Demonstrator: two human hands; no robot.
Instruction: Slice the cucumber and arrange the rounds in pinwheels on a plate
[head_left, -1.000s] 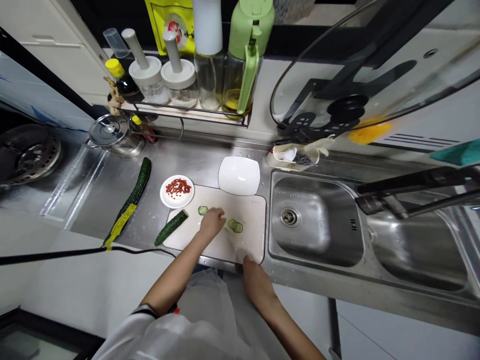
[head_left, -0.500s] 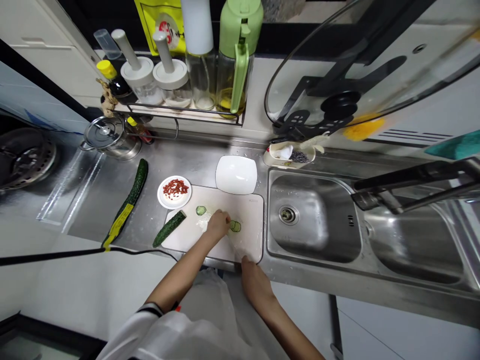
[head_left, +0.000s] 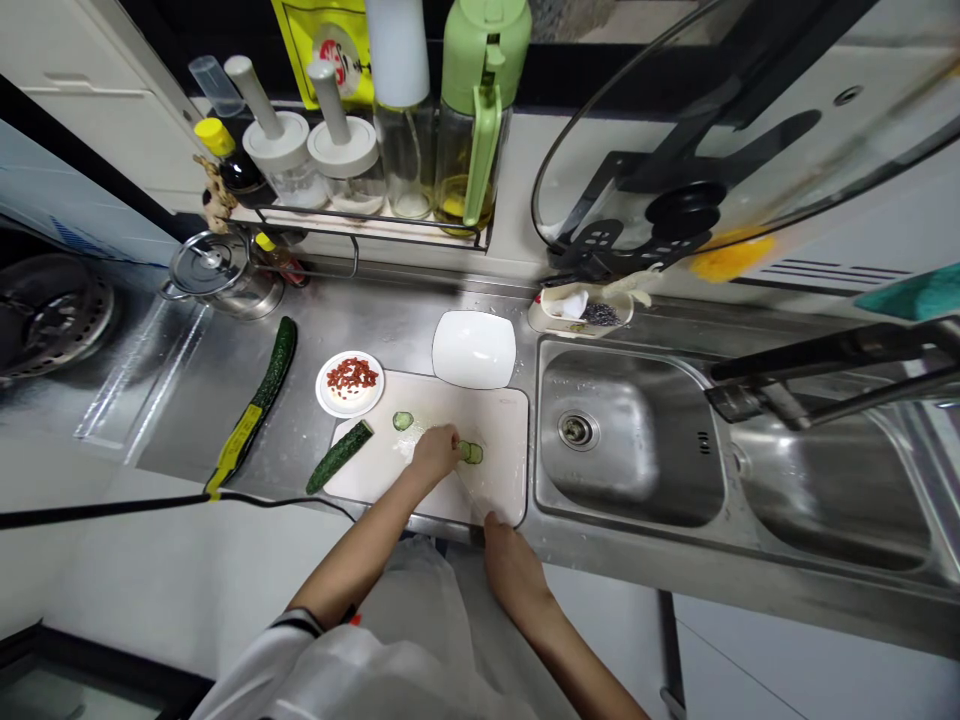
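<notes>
On the white cutting board (head_left: 390, 480), my left hand (head_left: 436, 453) is closed, its fingertips bunched on cucumber slices (head_left: 472, 453). Below them, my right hand (head_left: 514, 562) grips a knife (head_left: 471, 494) at the board's front edge. The knife's thin pale blade points up toward my left fingertips; its handle is hidden in the fist. A single cut piece of cucumber (head_left: 403, 421) lies farther left on the board. Over the board's left edge rests a dark green length of cucumber (head_left: 339, 457), its cut end facing up and right.
A white plate of red berries (head_left: 349, 384) and a white dish (head_left: 474, 349) stand behind the board. A whole cucumber with a yellow label (head_left: 259, 405) lies left. To the right is a steel double sink (head_left: 630, 440). A condiment rack (head_left: 375, 226) hangs behind.
Both hands stay in nearly the same place, with the knife blade between them. The whole view has shifted very slightly; nothing is picked up or let go.
</notes>
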